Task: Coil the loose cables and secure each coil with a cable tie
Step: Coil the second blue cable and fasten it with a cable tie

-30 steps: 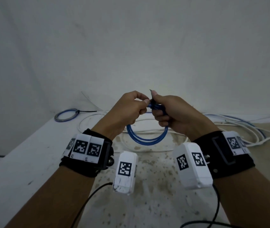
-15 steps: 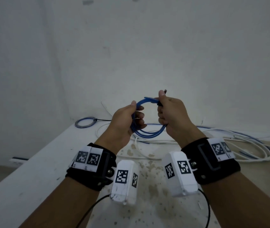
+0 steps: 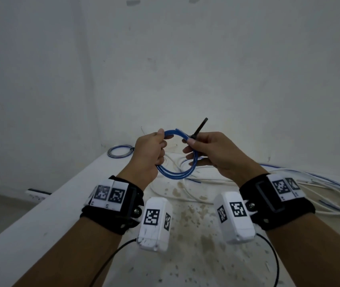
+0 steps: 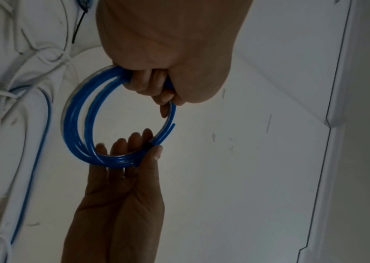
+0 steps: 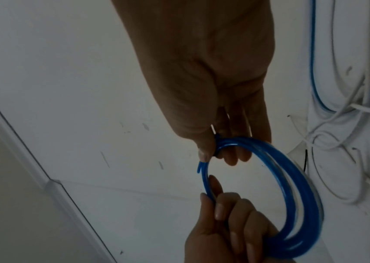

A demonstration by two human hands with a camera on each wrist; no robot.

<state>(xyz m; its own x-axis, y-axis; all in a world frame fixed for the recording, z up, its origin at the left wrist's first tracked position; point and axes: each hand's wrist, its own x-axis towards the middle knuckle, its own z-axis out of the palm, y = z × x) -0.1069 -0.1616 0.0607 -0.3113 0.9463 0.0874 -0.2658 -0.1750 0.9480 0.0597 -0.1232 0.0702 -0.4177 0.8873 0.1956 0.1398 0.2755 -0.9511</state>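
Two hands held one blue coil (image 3: 177, 172) in the air above the surface (image 3: 40, 214) in the head view. The left hand (image 3: 148, 156) closed its grip round the coil's left side, fingers curled about the strands. The right hand (image 3: 212, 154) pinched the coil's upper right side between thumb and fingers, at the spot where one black cable tie (image 3: 199, 129) stuck up and away. A second coil (image 3: 119, 151), already tied, lay flat at the surface's far left corner. Several loose white cables (image 3: 320, 195) and blue ones lay in a tangle on the right of the surface; their exact number could not be told. Two wrist cameras (image 3: 154, 222), one per wrist, hung from black straps.

Left wrist view: one left hand (image 4: 163, 58) gripped the blue coil (image 4: 78, 128), about three or four turns, with curled fingers. The right hand (image 4: 120, 186) held the opposite side, four fingertips behind the strands and the thumb in front, beside the dark tie.

Right wrist view: one right hand (image 5: 219, 89) pinched the blue coil (image 5: 303, 186) at the tie; the left hand (image 5: 231, 231) clasped the coil lower down. One short cable end (image 5: 199, 166) stuck out beside the thumb. Loose white cables (image 5: 341, 138) lay on the surface beyond.
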